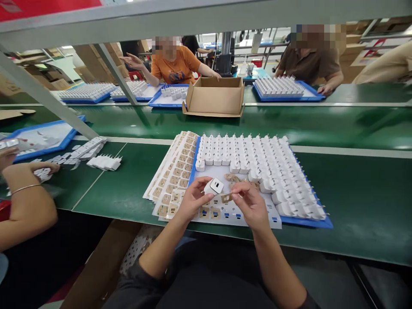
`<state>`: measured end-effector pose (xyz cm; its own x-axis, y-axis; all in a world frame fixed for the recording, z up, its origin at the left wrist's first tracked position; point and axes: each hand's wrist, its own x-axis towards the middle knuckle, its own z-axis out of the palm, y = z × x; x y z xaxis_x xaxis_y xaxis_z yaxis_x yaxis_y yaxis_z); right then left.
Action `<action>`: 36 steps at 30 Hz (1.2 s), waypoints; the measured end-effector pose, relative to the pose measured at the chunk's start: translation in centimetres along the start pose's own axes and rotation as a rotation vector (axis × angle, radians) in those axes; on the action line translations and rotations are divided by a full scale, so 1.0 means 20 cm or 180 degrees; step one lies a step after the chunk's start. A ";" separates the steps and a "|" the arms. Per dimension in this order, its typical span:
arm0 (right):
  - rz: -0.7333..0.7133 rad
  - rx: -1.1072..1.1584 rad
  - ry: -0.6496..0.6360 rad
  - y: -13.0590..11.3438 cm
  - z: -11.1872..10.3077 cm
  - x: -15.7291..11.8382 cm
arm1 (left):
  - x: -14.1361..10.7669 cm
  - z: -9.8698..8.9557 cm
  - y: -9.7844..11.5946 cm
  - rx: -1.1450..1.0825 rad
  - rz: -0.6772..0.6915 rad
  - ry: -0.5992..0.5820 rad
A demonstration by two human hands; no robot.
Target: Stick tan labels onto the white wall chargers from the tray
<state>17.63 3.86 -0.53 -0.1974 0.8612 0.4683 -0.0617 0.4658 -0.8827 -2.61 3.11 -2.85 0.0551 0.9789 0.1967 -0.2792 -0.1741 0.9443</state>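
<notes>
Forearms [279, 262] reach forward from your dark sleeves [141, 272] over a green counter [363, 201]. Your left hand [190, 199] is curled, its thumb and fingers holding a white plug adapter [213, 187] with its port face, showing a dark slot, tilted up toward you. Just beside it, your right hand [254, 206] pinches a small tan piece with cut-outs [226, 198] between thumb and fingertips; the two items look slightly apart. Beneath your hands, a partly peeled label sheet [257, 220] lies across the near edge of a blue-rimmed tray [310, 222]. Loose tan pieces [236, 177] lie inside, with rows of white adapters [244, 148], prongs up, behind and to the right. More label sheets [170, 174] fan out along the tray's left side. Farther left, a co-worker's arm [28, 206] rests near white parts [104, 162]. Beyond, an open cardboard box [215, 104] sits before a person in orange [175, 66]; a person in brown [310, 64] is to the right.
</notes>
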 end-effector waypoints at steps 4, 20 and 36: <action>0.0104 0.0377 -0.0029 -0.04 0.06 -0.02 | -0.05 0.04 -0.02 0.0181 0.0100 -0.0196; 0.0779 0.0239 0.0699 -0.09 0.14 -0.05 | -0.10 0.07 0.08 0.2308 0.1202 -0.0195; 0.0703 0.0102 0.0659 -0.10 0.15 -0.05 | -0.10 0.07 0.10 0.2299 0.1241 -0.0201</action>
<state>14.98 1.46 0.55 -0.0062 0.9656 0.2600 -0.0709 0.2589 -0.9633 -1.99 0.60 -1.08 0.1414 0.8298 0.5398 0.3949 -0.5473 0.7379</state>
